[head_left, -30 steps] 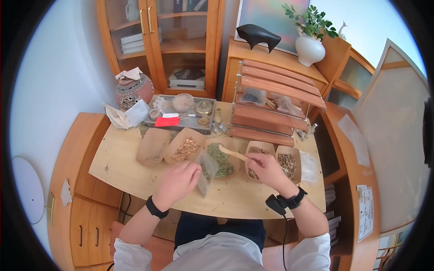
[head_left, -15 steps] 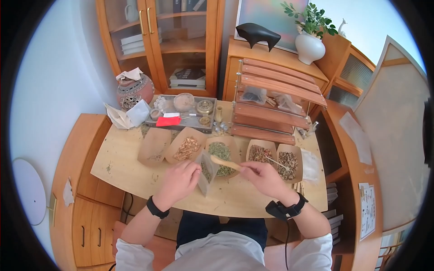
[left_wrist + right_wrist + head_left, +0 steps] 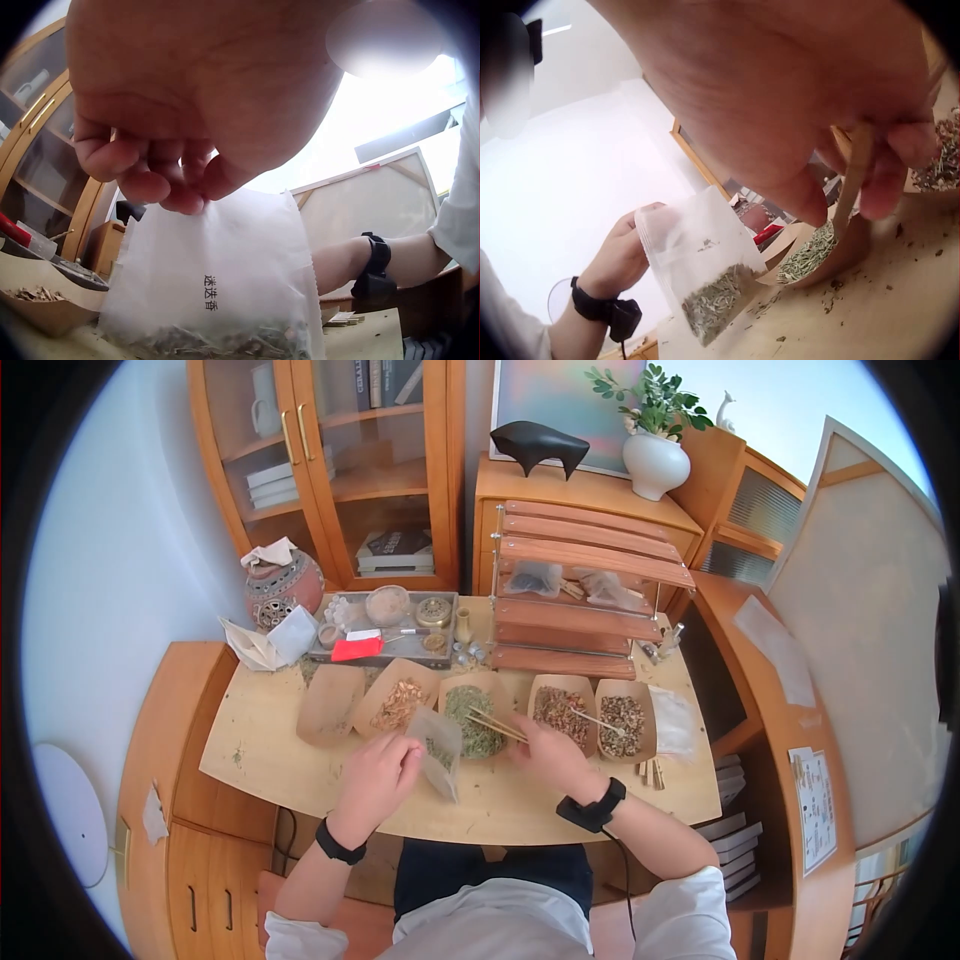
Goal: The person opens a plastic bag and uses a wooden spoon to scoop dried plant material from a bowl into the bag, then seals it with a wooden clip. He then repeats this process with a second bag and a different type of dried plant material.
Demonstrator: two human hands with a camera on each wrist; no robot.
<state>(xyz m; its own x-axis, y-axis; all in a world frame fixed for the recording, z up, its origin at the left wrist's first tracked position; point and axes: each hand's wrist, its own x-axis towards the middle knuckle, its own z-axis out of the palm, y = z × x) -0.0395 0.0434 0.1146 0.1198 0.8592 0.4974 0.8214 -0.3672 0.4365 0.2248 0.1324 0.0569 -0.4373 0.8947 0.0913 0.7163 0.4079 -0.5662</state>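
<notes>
My left hand (image 3: 374,782) pinches the top edge of a small translucent white bag (image 3: 217,255). Dark printed characters mark the bag's front, and dried green herb (image 3: 724,300) fills its bottom. To the right, my right hand (image 3: 556,762) holds wooden tongs (image 3: 497,725), their two slim arms pointing left into a kraft paper tray (image 3: 488,682). Cut green herb (image 3: 810,253) lies in that tray, and the tong tips overlap it in the head view. The bag hangs at the tray's near left side.
More paper trays with reddish chips (image 3: 403,700), mixed bits (image 3: 560,715) and dark pieces (image 3: 622,725) flank the herb tray. A white stick (image 3: 598,721) lies across the two right ones. Behind stand a grey tray (image 3: 400,657) of small jars and a wooden slatted rack (image 3: 590,605).
My right hand has lowered and turned the tongs, so both arms now show with tips at the green herb. My left hand still holds the bag. The head view has shifted slightly.
</notes>
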